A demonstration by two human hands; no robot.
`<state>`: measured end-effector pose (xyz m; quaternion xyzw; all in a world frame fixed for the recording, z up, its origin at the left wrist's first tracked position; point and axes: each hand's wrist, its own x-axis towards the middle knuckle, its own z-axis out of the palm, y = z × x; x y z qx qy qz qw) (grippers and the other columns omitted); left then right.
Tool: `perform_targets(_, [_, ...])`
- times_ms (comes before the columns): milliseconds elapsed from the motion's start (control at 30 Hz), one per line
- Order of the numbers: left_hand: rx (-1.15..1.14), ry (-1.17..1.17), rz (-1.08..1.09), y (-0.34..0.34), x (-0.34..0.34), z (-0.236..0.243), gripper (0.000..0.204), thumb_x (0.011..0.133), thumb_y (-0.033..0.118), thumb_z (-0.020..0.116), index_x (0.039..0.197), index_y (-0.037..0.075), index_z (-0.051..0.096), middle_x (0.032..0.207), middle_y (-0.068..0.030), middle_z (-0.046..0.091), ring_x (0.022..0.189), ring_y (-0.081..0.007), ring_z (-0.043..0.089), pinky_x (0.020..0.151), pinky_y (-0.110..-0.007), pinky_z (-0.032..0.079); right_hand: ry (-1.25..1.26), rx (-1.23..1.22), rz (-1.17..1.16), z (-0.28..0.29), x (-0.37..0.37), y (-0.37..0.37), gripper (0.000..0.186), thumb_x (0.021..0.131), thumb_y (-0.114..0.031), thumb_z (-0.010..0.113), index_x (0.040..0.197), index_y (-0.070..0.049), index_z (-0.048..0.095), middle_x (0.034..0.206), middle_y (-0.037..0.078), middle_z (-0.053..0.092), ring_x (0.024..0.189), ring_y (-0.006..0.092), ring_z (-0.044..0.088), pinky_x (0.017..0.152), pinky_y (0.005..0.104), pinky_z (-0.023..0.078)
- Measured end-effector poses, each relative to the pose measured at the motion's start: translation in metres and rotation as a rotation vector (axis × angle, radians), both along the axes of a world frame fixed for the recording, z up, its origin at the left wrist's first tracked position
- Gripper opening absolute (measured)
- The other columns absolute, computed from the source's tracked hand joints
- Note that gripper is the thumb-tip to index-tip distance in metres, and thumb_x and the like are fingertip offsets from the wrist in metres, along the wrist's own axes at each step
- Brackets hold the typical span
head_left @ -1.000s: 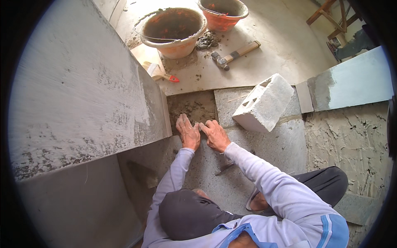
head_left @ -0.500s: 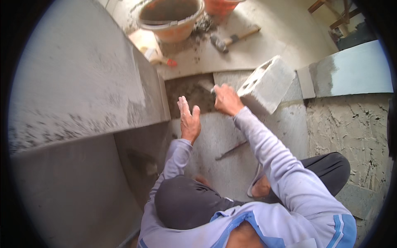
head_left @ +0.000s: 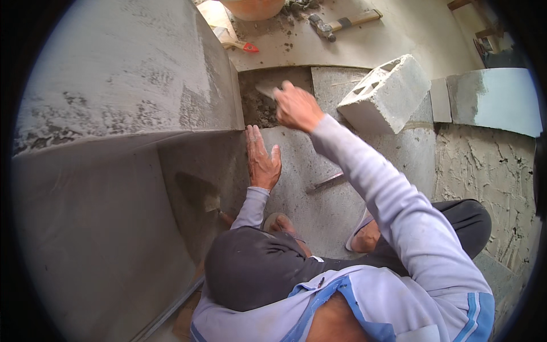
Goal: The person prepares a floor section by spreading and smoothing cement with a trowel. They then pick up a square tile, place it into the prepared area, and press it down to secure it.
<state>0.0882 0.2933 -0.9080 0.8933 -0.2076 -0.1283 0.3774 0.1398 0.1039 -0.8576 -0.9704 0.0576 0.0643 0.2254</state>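
My right hand is closed around a small trowel, its pale blade smeared by motion. The blade is over a recess with dark, wet mortar between the large grey panel and a grey slab. Fingers stretched and together, thumb apart, my left hand holds nothing. Its fingertips are at the recess's near edge, beside the panel's corner; whether the palm touches the slab below, I cannot tell. A hollow concrete block rests tilted to the right of my right hand.
Beyond the recess lie a hammer and a red-tipped brush, with a bucket behind. The large panel stands at left, a triangular trowel below it. A thin bar lies on the slab. Rough mortar covers the right side.
The view has shifted, so the bucket is mostly cut off at the top. My right hand has moved farther out with the trowel, over the recess. My left hand stays open near the panel's corner.
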Motion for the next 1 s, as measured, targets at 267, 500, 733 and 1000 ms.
perform_targets(267, [0.03,-0.01,0.058,0.025,-0.017,-0.005,0.082,0.089,0.021,0.066,0.152,-0.005,0.021,0.157,-0.0316,0.018,0.147,-0.0461,0.017,0.121,-0.051,0.017,0.16,0.021,0.195,-0.003,0.006,0.024,0.02,0.083,-0.019,0.061,0.086,-0.001,0.069,0.102,0.025,0.061,0.09,0.0414,0.068,0.079,0.0495,0.056])
perform_targets(500, [0.187,-0.054,0.127,0.04,-0.033,-0.027,0.085,0.09,0.031,0.067,0.154,-0.001,0.02,0.159,-0.0285,0.016,0.149,-0.0455,0.012,0.12,-0.059,0.011,-0.119,0.038,0.003,0.002,0.037,0.021,0.017,0.08,-0.011,0.057,0.089,0.002,0.064,0.103,0.027,0.058,0.088,0.0458,0.065,0.078,0.0517,0.054])
perform_targets(733, [0.149,-0.048,0.115,0.044,-0.037,-0.038,0.085,0.092,0.036,0.064,0.154,0.001,0.019,0.161,-0.0265,0.014,0.15,-0.0438,0.011,0.119,-0.06,0.009,0.173,0.027,0.147,-0.012,0.01,0.015,0.019,0.081,-0.013,0.057,0.091,0.001,0.065,0.104,0.027,0.058,0.089,0.0464,0.065,0.079,0.0525,0.053])
perform_targets(1000, [0.089,-0.12,0.084,0.031,-0.023,-0.02,0.08,0.092,0.028,0.064,0.154,-0.001,0.021,0.158,-0.0286,0.022,0.148,-0.0439,0.019,0.12,-0.055,0.015,0.12,0.032,0.047,0.001,0.009,0.022,0.017,0.082,-0.014,0.062,0.088,0.002,0.065,0.103,0.025,0.058,0.086,0.0424,0.067,0.076,0.0494,0.056])
